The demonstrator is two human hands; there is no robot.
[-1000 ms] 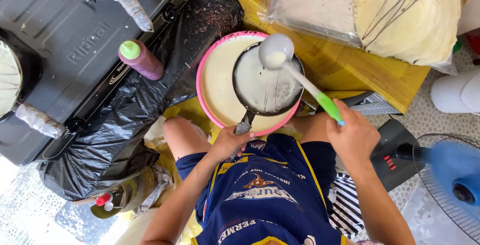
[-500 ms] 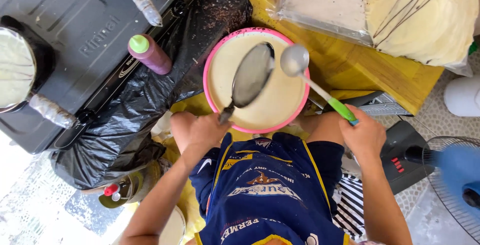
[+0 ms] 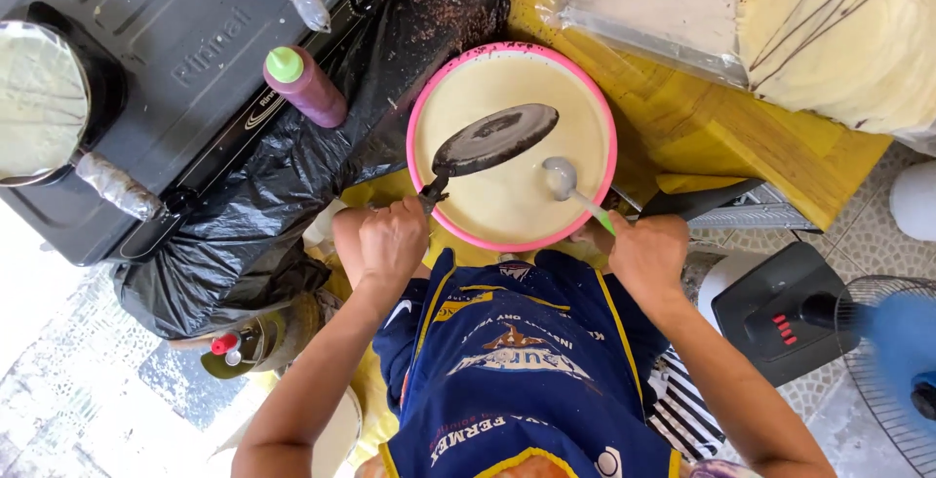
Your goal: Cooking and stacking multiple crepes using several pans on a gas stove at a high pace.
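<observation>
My left hand (image 3: 388,241) grips the handle of a small dark frying pan (image 3: 497,138), which is tilted over a pink-rimmed basin (image 3: 418,117) full of pale batter. My right hand (image 3: 645,252) holds a ladle (image 3: 562,177) by its green handle; the ladle's bowl dips into the batter just right of the pan. The pan's face looks dark with only a thin film on it. Both hands sit at the basin's near rim, above my blue apron.
A grey gas stove (image 3: 185,59) lies to the left with another batter-coated pan (image 3: 39,102) on it. A purple squeeze bottle with a green cap (image 3: 304,87) rests on black plastic. Stacked thin crepes (image 3: 838,29) lie top right. A blue fan (image 3: 887,351) stands lower right.
The pan went from level and filled with batter to tilted over the basin and nearly emptied. The ladle dropped from above the pan down into the batter.
</observation>
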